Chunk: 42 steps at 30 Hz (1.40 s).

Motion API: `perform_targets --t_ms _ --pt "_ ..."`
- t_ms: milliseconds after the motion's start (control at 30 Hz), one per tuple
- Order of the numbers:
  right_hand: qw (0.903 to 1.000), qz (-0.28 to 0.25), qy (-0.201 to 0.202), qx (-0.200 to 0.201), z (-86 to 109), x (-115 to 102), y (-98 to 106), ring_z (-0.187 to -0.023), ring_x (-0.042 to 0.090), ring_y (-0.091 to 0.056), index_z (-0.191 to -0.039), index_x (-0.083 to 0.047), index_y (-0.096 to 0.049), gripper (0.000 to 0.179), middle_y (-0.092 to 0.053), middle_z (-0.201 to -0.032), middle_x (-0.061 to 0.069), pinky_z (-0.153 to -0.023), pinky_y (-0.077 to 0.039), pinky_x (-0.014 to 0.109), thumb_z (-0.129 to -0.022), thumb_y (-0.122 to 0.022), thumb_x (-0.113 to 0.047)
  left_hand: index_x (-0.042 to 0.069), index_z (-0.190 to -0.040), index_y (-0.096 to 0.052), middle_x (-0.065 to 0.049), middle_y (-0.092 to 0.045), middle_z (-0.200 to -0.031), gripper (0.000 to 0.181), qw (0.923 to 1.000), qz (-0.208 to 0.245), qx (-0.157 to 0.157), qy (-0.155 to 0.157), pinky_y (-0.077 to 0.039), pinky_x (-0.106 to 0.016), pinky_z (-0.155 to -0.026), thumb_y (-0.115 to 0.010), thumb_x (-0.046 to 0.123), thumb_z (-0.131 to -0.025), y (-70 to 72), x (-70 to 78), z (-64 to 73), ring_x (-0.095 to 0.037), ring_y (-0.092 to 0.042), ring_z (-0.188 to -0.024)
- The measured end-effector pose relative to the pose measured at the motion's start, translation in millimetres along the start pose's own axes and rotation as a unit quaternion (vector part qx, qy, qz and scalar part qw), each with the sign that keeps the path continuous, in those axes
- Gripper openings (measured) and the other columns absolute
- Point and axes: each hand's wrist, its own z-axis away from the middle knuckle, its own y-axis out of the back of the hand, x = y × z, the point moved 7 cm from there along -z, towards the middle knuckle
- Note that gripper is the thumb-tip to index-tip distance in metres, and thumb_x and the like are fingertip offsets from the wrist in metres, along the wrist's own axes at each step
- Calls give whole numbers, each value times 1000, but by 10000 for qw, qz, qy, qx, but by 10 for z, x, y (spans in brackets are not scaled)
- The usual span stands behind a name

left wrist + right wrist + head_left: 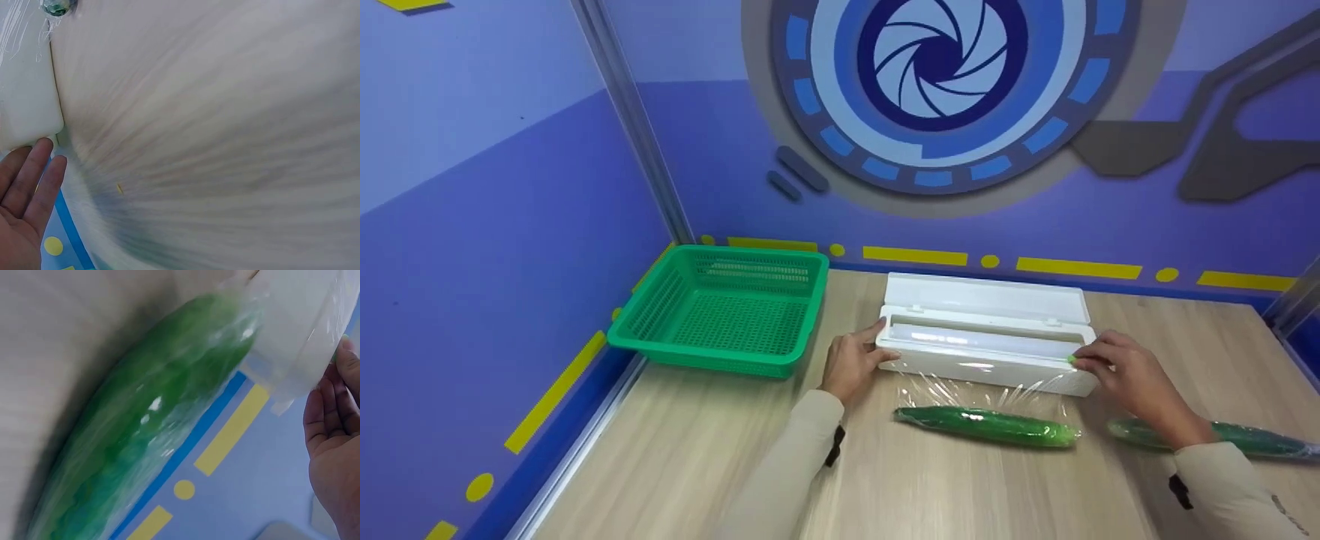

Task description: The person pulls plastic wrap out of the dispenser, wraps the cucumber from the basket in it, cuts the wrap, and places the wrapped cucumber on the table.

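A white cling film dispenser box [986, 364] lies with its lid [986, 298] tipped back, showing the film roll [982, 340] inside. My left hand [851, 364] holds the box's left end, thumb at the front edge and fingers at the end. At the right end, my right hand [1125, 371] pinches a small green slide cutter [1072, 360] between thumb and fingers. Clear film [952, 386] stretches from the box's front edge down over a green cucumber [986, 426]. Another cucumber [152, 399], wrapped in film, lies under my right forearm in the head view.
A green plastic basket [705, 358] with slotted sides stands left of the box. Behind the wooden table [945, 495] rises a printed blue wall [712, 165]. A second wall [487, 247] borders the left side.
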Motion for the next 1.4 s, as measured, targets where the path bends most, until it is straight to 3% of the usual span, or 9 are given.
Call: perform_targets --t_ms 467,633,867,1167,1267,1400 --pt "9994 135 -231 208 73 65 62 -75 7 -51 -91 -2 -82 19 -60 -86 -2 -65 -40 11 -78 -88 10 10 -142 -67 -9 -70 -130 65 10000 50 -27 49 -56 -25 -82 -90 28 -84 -8 -3 -7 -7 -72 -98" --pt "9992 192 -236 259 110 65 82 -74 9 -53 -90 -1 -82 19 -62 -86 0 -65 -40 11 -77 -88 10 7 -142 -66 -9 -68 -134 65 9999 135 -22 -20 -57 -25 -82 -90 24 -85 -10 17 4 -11 -72 -104" --pt "9980 287 -494 262 159 134 135 -80 10 -59 -94 -1 -83 20 -66 -90 2 -72 -41 5 -79 -87 12 9 -142 -66 -7 -67 -136 65 10000 61 7 38 -57 -25 -84 -91 26 -84 -21 7 -8 -10 -72 -105" --pt "9956 -150 -903 178 226 195 134 -88 3 -61 -105 -3 -82 23 -68 -97 4 -79 -42 1 -85 -85 8 9 -143 -66 -8 -66 -137 65 9999 -27 -99 24 -58 -29 -88 -90 26 -85 -7 17 -3 -11 -72 -104" --pt "9965 -155 -797 212 212 154 127 -88 9 -62 -106 -5 -82 27 -67 -99 3 -78 -42 3 -82 -89 4 8 -143 -66 -9 -66 -137 64 9999 -60 -96 -7 -58 -29 -87 -90 24 -85 -7 25 -5 -12 -72 -102" --pt "9991 154 -348 208 170 52 78 -90 15 -58 -103 -8 -84 33 -65 -100 2 -77 -40 8 -73 -96 1 7 -142 -66 -10 -67 -137 63 9999 -16 -114 -33 -57 -24 -80 -90 21 -85 -12 30 -11 -10 -73 -98"
